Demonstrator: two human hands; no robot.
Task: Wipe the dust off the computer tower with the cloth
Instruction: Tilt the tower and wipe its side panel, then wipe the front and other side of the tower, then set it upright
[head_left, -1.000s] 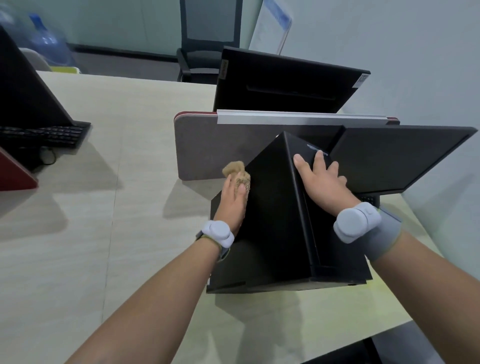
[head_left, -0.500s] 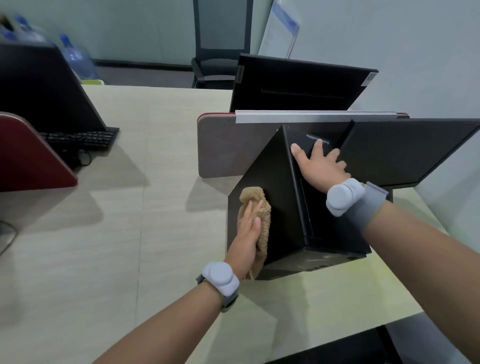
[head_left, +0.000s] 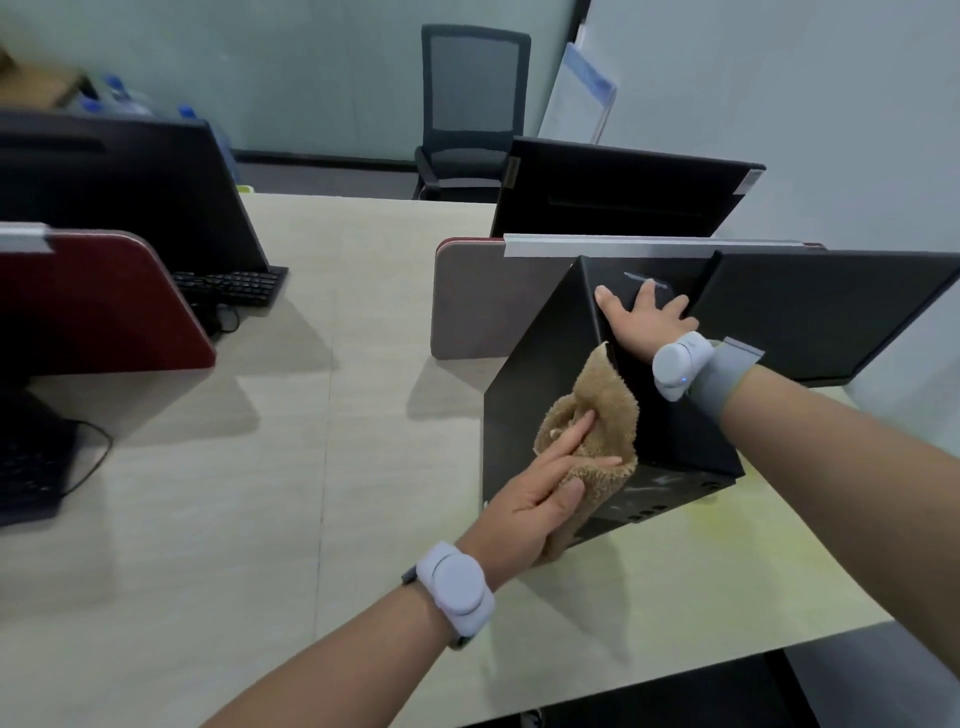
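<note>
Left hand (head_left: 540, 499), fingers flat, presses the soft, limp cloth (head_left: 597, 415) against the rigid, probably heavy computer tower (head_left: 540, 364), while the right hand (head_left: 644, 322), fingers spread, steadies its top.

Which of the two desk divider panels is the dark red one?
The divider on the left, in front of the keyboard. The other divider, just behind the computer tower, faces the camera in greyish beige.

tan fuzzy cloth (head_left: 597, 415), black computer tower (head_left: 550, 364), pale wood-grain desk (head_left: 260, 493), dark red divider (head_left: 104, 306).
</note>
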